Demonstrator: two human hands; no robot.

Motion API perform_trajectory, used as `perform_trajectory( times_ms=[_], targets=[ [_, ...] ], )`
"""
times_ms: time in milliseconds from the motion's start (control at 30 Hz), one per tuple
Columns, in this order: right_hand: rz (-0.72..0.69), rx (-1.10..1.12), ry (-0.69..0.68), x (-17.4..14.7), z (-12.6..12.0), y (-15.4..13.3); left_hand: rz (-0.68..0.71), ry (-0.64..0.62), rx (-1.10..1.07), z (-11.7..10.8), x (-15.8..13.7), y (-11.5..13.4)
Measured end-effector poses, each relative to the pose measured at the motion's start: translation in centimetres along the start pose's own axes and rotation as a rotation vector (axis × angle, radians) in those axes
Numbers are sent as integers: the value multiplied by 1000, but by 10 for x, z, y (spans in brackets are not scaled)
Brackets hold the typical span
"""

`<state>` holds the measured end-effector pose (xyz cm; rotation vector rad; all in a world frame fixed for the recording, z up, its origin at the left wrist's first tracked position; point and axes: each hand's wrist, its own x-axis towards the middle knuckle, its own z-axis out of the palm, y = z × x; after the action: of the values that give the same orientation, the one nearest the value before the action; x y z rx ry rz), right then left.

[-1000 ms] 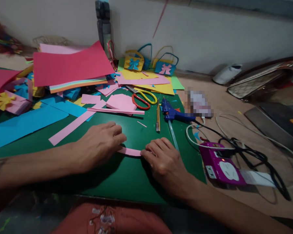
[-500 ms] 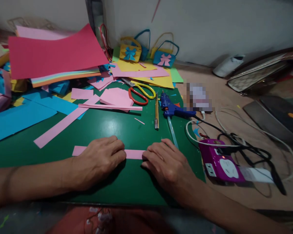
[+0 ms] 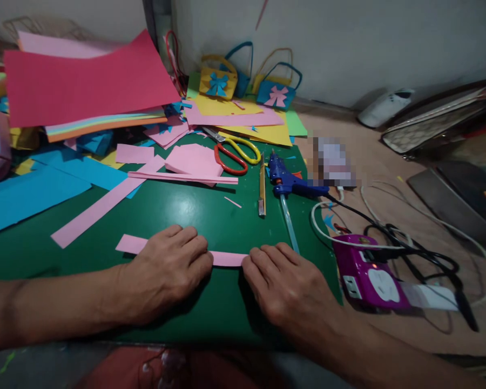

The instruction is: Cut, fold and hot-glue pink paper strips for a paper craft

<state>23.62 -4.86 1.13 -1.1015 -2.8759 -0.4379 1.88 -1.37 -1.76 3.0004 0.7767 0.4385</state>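
The 2 hands (image 3: pixel 172 270) and forearms (image 3: pixel 71 302) are bare, the lap garment (image 3: pixel 115 370) reddish with pale, blurred details (image 3: pixel 170 362).

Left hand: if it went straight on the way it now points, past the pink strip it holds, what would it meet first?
Probably the right hand, which holds the same pink strip farther right; depth is unclear, so the exact line is uncertain.

No words, numbers or brands could be read — the device (image 3: pixel 334 162) beyond the right hand (image 3: pixel 289 283) was pixelated over, and the dark marks on the white container (image 3: pixel 383 111), farther past that hand, were too small to decipher.
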Motion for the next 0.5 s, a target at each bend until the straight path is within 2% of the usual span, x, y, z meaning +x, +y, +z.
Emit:
perform_trajectory(
  times_ms=[133,300,500],
  targets=[
    [33,114,23,1,5,2,-5,5,-13,-2,1,-1],
    [159,351,81,6,16,-2,-40,14,-48,-4,-1,0],
    [269,504,43,8,16,-1,-109,8,-94,-4,-6,5]
  ],
)
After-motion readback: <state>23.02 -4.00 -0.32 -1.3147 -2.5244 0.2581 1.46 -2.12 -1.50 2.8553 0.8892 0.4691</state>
